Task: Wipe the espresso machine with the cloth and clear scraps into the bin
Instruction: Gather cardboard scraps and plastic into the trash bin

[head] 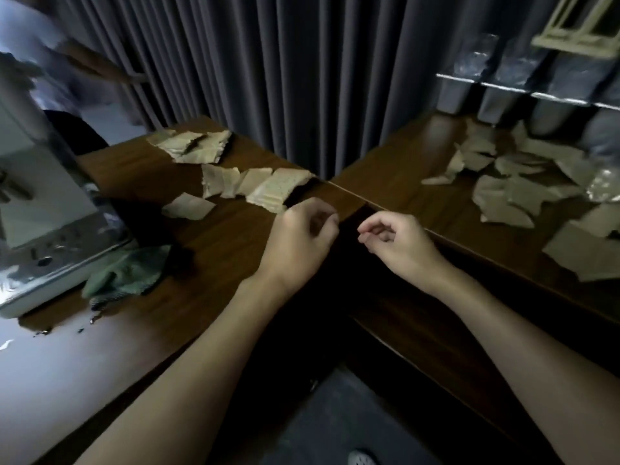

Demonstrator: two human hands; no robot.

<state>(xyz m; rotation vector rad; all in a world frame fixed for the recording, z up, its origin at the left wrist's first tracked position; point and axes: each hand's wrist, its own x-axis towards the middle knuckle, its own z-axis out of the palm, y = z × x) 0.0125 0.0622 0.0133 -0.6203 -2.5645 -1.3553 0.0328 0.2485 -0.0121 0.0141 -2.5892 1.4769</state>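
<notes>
- The left hand (303, 236) has loosely curled fingers with nothing seen in them. It hovers over the near edge of the left counter (208, 236), just beside the nearest of the torn paper scraps (268, 193).
- The right hand (397, 245) is likewise loosely curled and empty (thumb and forefinger lie close together), and is held over the dark gap where the two counters meet at a corner.
- The espresso machine (50, 226) stands at the far left of the left counter, a pale body with a shiny metal base, blurred in this view.
- The green cloth (125, 273) lies crumpled on the left counter against the machine's base, well apart from both hands.
- The torn paper scraps are strewn across the left counter from its back edge to the corner. A second heap of scraps (510, 189) lies on the right counter (402, 156).
- Some dark crumbs (67, 327) lie on the left counter, in front of the cloth.
- The grey curtain (285, 78) hangs behind both counters.
</notes>
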